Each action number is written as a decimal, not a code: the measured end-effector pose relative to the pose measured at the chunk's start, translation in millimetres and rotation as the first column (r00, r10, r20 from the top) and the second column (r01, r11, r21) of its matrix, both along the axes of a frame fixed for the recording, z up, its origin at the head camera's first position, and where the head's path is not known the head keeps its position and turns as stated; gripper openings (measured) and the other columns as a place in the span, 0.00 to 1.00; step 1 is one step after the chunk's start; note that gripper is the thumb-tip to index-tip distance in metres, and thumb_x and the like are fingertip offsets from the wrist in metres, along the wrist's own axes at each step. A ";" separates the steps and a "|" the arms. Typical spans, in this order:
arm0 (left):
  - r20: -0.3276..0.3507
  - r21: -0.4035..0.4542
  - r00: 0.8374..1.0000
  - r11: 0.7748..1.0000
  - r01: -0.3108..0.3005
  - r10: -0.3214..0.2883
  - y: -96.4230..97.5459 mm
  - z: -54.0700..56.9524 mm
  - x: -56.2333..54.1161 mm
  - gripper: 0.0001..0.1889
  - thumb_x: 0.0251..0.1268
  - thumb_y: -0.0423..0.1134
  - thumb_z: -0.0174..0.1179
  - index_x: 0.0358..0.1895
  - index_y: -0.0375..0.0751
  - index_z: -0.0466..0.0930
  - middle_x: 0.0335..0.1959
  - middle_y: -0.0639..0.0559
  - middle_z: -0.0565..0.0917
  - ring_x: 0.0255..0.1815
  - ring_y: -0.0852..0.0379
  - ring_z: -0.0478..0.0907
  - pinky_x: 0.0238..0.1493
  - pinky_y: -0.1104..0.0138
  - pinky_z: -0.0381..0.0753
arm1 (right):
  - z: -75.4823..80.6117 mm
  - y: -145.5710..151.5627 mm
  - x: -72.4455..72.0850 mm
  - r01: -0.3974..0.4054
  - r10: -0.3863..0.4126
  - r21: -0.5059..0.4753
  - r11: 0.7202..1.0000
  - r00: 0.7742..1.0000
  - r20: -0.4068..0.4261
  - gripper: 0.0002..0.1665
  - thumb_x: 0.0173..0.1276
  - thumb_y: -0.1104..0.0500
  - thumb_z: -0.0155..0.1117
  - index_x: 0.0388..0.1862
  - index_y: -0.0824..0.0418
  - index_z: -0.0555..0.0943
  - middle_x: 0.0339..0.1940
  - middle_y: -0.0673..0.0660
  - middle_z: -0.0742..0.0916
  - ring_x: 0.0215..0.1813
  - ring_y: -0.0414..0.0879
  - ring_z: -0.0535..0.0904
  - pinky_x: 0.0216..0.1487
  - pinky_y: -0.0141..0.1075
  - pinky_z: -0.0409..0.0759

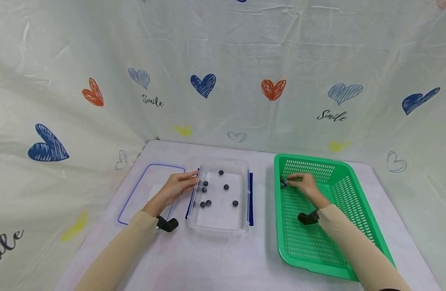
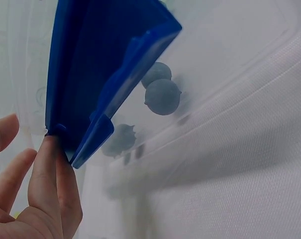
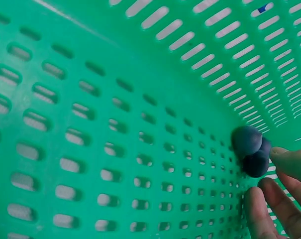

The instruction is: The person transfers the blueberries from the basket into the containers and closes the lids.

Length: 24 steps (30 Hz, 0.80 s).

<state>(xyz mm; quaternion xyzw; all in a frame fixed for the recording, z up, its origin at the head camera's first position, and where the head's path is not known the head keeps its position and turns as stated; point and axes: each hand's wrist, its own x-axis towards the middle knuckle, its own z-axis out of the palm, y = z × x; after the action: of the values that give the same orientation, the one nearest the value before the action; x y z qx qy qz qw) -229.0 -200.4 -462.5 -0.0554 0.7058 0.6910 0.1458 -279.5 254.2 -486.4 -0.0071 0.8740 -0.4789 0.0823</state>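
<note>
Blueberries point(image 1: 226, 187) lie scattered in a clear plastic box point(image 1: 217, 232) with blue side clips. My left hand point(image 1: 178, 187) is at the box's left side, its fingertips touching the raised blue clip point(image 2: 98, 64). Through the wall, several blueberries point(image 2: 162, 96) show close to that clip in the left wrist view. Inside a green basket point(image 1: 293, 263), my right hand point(image 1: 303, 184) reaches to the left wall. Its fingers are parted, with fingertips right at a small cluster of blueberries point(image 3: 248, 141) against the wall.
A clear lid with a blue rim point(image 1: 135, 186) lies left of the box, partly behind my left forearm. The box and basket stand apart on a white-covered table point(image 1: 223, 262). A curtain printed with hearts point(image 1: 237, 48) hangs behind the table.
</note>
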 end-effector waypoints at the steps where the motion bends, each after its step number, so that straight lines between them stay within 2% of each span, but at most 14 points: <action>1: -0.001 0.001 1.000 1.000 0.000 0.000 0.0 0.0 0.1 0.26 0.70 0.33 0.63 0.69 0.34 0.71 0.72 0.38 0.67 0.57 0.60 0.79 0.56 0.69 0.81 | -0.9 -0.1 0.0 0.000 0.000 -0.005 1.000 1.000 0.000 0.21 0.70 0.63 0.67 0.57 0.75 0.80 0.60 0.73 0.80 0.66 0.67 0.70 0.65 0.59 0.72; 9: -0.001 0.007 1.000 1.000 -0.004 0.004 -0.3 0.0 0.4 0.25 0.70 0.33 0.63 0.69 0.34 0.72 0.72 0.38 0.67 0.57 0.59 0.79 0.57 0.67 0.80 | -8.7 0.3 -1.0 -0.003 0.003 -0.034 0.999 1.000 -0.009 0.20 0.70 0.65 0.67 0.56 0.76 0.80 0.57 0.72 0.82 0.61 0.65 0.76 0.62 0.54 0.78; 17: 0.001 0.001 1.000 1.000 -0.010 0.010 -0.6 -0.4 1.0 0.26 0.70 0.34 0.64 0.69 0.35 0.72 0.72 0.39 0.68 0.58 0.58 0.79 0.57 0.66 0.80 | -12.4 2.2 -0.6 -0.029 0.026 -0.046 0.999 0.998 -0.053 0.17 0.70 0.66 0.66 0.54 0.75 0.81 0.52 0.70 0.85 0.55 0.62 0.79 0.50 0.39 0.85; 24: 0.007 0.000 1.000 1.000 -0.018 0.018 -0.4 -0.8 0.1 0.26 0.70 0.34 0.64 0.69 0.36 0.72 0.72 0.39 0.69 0.59 0.57 0.79 0.58 0.66 0.80 | -14.2 3.2 -0.7 -0.034 0.031 -0.052 0.998 0.998 -0.056 0.17 0.72 0.65 0.65 0.54 0.75 0.81 0.53 0.70 0.84 0.57 0.64 0.78 0.54 0.46 0.84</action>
<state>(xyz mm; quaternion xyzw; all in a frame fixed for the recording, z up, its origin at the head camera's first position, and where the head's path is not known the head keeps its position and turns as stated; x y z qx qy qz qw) -228.8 -200.9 -463.3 -0.0639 0.7048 0.6921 0.1420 -280.2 257.4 -500.6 -0.0370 0.8626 -0.5002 0.0656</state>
